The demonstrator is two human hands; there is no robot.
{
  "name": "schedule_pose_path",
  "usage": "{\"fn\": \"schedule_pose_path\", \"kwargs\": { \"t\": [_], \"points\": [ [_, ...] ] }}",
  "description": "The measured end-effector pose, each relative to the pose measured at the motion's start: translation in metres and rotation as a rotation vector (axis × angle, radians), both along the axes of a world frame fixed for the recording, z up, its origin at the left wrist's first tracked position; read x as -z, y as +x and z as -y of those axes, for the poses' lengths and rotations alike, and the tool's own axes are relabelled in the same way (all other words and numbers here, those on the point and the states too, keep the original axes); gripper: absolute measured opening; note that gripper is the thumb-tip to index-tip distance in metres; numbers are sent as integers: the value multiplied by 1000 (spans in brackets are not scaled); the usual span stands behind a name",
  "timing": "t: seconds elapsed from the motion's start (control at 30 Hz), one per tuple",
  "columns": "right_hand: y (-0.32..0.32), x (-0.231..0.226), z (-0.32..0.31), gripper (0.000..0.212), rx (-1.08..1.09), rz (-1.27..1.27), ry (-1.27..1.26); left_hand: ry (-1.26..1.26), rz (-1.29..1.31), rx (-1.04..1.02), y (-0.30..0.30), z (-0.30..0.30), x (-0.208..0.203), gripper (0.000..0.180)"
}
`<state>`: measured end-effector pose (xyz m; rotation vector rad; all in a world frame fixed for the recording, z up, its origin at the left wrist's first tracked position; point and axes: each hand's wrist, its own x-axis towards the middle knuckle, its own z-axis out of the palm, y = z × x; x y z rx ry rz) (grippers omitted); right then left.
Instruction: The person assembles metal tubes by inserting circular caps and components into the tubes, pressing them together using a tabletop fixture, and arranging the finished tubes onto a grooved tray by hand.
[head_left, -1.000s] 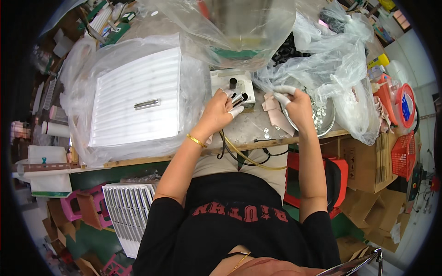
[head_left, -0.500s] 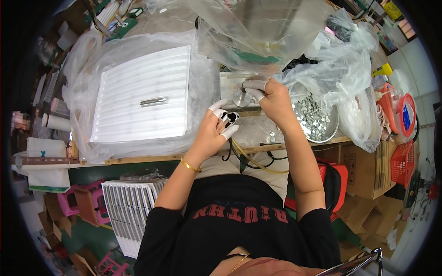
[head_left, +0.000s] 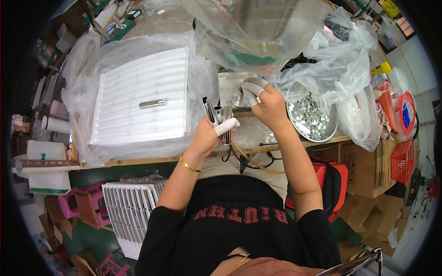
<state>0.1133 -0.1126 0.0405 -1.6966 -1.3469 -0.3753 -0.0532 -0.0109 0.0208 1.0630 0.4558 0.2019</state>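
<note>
My left hand (head_left: 207,133), its fingertips in white covers, is closed around several shiny metal tubes (head_left: 225,120). They stand roughly upright, in front of the bench fixture. My right hand (head_left: 268,103), also with white-covered fingers, is bent closed at a round metal post (head_left: 239,100) on the fixture; whatever its fingertips pinch is hidden. To the left, one metal tube (head_left: 152,104) lies across a white ridged tray (head_left: 119,124). A round metal bowl (head_left: 335,125) of small silvery round pieces (head_left: 313,119) sits to the right of my right hand.
Clear plastic film (head_left: 262,27) hangs over the back of the bench. Crumpled plastic bags (head_left: 350,78) lie behind the bowl. A few round pieces (head_left: 270,137) rest near the bench's front edge. Stacked filled trays (head_left: 126,209) stand below left; cardboard boxes (head_left: 368,165) stand below right.
The tubes in my left hand have swung from pointing toward the fixture to roughly upright, and the hand has shifted slightly left. My right hand has lowered slightly, its fingers more curled.
</note>
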Motion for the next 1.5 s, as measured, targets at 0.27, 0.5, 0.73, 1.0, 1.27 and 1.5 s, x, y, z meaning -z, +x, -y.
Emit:
{"fn": "schedule_pose_path", "kwargs": {
  "t": [0.27, 0.5, 0.73, 1.0, 1.27, 1.5],
  "points": [
    [-25, -14, 31, 34, -134, 328, -210, -92, 65, 104, 6, -2, -9, 29],
    [2, 4, 39, 34, -71, 320, -50, 292, -111, 24, 11, -1, -13, 30],
    [-7, 21, 8, 22, 14, -720, 344, 1689, 45, -235, 57, -10, 45, 11],
    [-6, 17, 9, 19, 7, -654, 229, 1656, 157, -283, 57, -8, 53, 13],
    [-9, -1, 10, 22, 34, -209, 93, 1668, 180, -246, 51, -3, 55, 19],
    [-7, -18, 17, 28, 32, -180, -118, 1675, 184, -255, 50, -2, 53, 27]
  ]
}}
